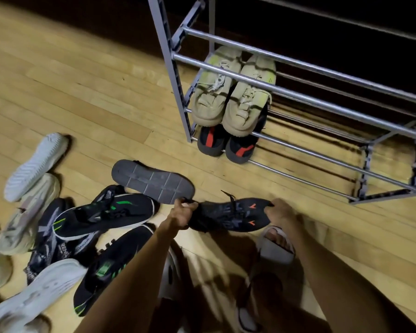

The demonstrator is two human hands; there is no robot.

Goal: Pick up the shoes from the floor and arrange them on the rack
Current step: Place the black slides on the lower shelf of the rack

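Head view: two pairs are already set on the rack [298, 97], a beige pair [235, 92] on one shelf and a black pair with red stripes [226, 143] on the shelf below. A dark shoe with orange marks [235, 215] is held above the floor [82, 92], pinched at one end by the left hand [181, 213] and gripped at the other by the right hand [280, 212]. Most of the work is judged to remain: a gray-soled shoe [153, 181] lies sole-up beside it, and a pile of black-and-green [106, 212] and white shoes [34, 164] is left at the left.
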